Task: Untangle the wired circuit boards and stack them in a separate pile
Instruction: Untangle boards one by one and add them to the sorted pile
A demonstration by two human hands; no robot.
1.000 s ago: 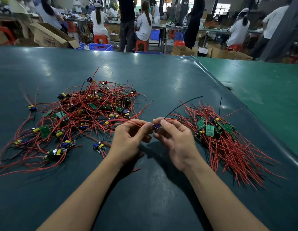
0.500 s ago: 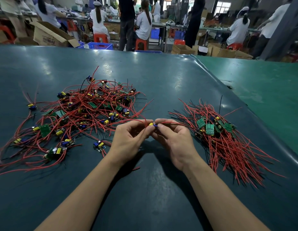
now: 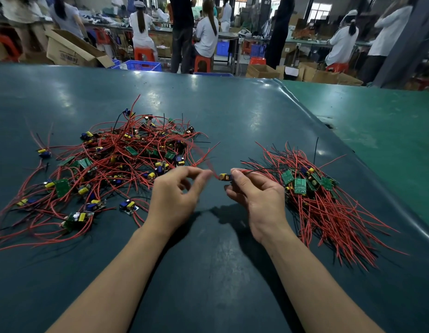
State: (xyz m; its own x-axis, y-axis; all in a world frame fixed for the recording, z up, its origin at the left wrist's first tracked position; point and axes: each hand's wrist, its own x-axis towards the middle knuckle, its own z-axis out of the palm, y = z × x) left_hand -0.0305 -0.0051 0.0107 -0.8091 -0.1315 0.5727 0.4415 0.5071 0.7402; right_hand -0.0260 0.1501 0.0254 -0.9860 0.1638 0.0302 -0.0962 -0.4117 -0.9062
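A tangled heap of small green circuit boards with red wires (image 3: 117,159) lies on the left of the dark mat. To the right lies a separate pile of boards (image 3: 311,188) whose wires trail toward me. Between the two piles my right hand (image 3: 259,198) pinches one small board (image 3: 225,177) with a yellow part, held a little above the mat. Close to its left, my left hand (image 3: 177,195) pinches that board's red wire (image 3: 199,152) between thumb and index tip. The wire is blurred and runs up-left to the heap.
The dark teal mat (image 3: 208,272) ends at a raised fold on the right, with a lighter green surface (image 3: 376,121) beyond. Loose wire ends spread past the left edge. People, cardboard boxes, blue crates and stools fill the background behind the table.
My hands have drawn apart; before they were pressed together on the board. The board stays in my right hand, and its red wire now swings blurred out of the heap.
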